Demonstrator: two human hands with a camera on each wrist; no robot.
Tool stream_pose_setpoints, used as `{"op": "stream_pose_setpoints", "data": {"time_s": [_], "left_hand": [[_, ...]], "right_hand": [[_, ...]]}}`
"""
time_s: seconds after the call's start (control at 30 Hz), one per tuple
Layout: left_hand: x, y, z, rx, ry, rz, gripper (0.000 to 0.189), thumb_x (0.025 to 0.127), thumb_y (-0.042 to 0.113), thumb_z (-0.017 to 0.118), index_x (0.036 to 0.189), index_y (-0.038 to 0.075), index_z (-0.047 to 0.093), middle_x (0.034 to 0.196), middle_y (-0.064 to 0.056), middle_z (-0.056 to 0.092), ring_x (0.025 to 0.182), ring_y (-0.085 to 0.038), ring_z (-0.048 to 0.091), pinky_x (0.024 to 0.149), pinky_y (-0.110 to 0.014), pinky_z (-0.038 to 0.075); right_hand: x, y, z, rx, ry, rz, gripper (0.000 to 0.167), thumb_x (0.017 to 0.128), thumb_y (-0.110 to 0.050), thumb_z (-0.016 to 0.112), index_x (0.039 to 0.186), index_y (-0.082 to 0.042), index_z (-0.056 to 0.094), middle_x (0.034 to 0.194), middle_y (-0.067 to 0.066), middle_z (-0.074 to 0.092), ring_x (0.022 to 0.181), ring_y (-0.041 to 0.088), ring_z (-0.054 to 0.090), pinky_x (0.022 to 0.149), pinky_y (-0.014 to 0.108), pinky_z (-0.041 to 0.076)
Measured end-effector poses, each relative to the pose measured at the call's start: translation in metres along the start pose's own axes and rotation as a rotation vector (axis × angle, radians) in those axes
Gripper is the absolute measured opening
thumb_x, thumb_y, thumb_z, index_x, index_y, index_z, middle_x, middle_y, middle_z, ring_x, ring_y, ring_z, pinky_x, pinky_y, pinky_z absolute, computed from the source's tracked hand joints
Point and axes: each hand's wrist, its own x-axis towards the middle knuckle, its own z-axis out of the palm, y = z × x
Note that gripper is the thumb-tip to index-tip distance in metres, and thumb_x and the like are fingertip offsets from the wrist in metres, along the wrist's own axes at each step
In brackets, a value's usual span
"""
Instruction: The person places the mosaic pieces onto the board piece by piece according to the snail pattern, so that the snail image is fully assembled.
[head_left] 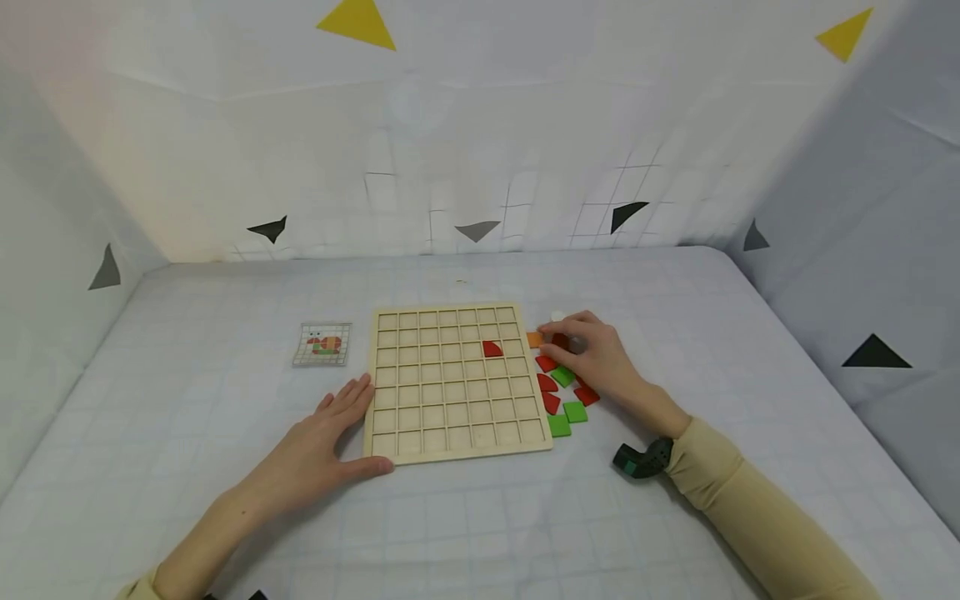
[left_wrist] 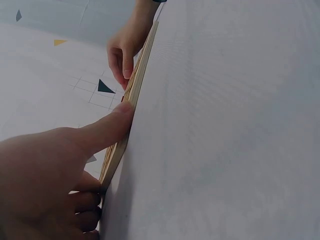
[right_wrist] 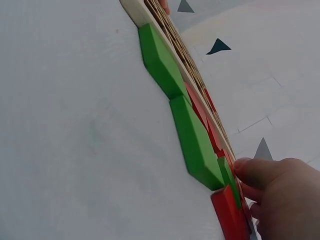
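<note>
A pale wooden grid board (head_left: 430, 417) lies on the table, with one red quarter-round piece (head_left: 492, 348) in a cell at upper right. My left hand (head_left: 315, 454) rests at the board's left side, fingers extended along the edge and thumb on the near corner; the left wrist view shows the thumb tip (left_wrist: 123, 109) on the rim. Beyond the board's right edge, my right hand (head_left: 600, 354) reaches down over loose pieces. Its thumb and forefinger are bent around a dark red piece (head_left: 560, 340), beside an orange tile (head_left: 534, 339); I cannot tell whether they grip either one.
Several red pieces (head_left: 548, 382) and green tiles (head_left: 575, 412) lie along the board's right edge. A white piece (head_left: 557, 317) sits behind the right hand. Left of the board lies a small gridded picture card (head_left: 322, 344). White cloth walls (head_left: 450, 125) stand behind and at both sides.
</note>
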Motion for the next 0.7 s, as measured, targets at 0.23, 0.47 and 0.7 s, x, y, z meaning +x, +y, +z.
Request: {"op": "stream_pose_setpoints", "data": {"time_s": [0.23,0.47,0.7], "left_hand": [[0.0008,0.0000,-0.0009,-0.002,0.002,0.005,0.108,0.078,0.068,0.071,0.158,0.010,0.027,0.167,-0.004,0.020,0.153,-0.029,0.019,0.125,-0.056,0.017],[0.0004,-0.0003,-0.0007,0.000,0.004,0.004,0.108,0.078,0.069,0.070,0.159,0.010,0.027,0.167,-0.003,0.019,0.154,-0.029,0.018,0.125,-0.056,0.017],[-0.0012,0.0005,-0.0013,-0.014,-0.001,-0.003,0.108,0.079,0.069,0.070,0.158,0.009,0.028,0.167,-0.002,0.018,0.154,-0.028,0.017,0.125,-0.056,0.017]], "right_hand": [[-0.0001,0.0002,0.0025,0.018,0.023,-0.028,0.025,0.087,-0.018,0.079,0.111,-0.012,0.077,0.100,0.001,0.069,0.094,0.016,0.055,0.072,0.026,0.048],[0.0000,-0.0009,0.0023,0.008,0.035,-0.020,0.022,0.085,-0.019,0.081,0.107,-0.014,0.078,0.097,0.000,0.068,0.090,0.013,0.054,0.069,0.023,0.046],[-0.0008,-0.0028,0.0029,-0.003,0.090,-0.031,0.022,0.081,-0.018,0.085,0.101,-0.011,0.079,0.093,0.002,0.069,0.088,0.015,0.057,0.066,0.025,0.049]]}}
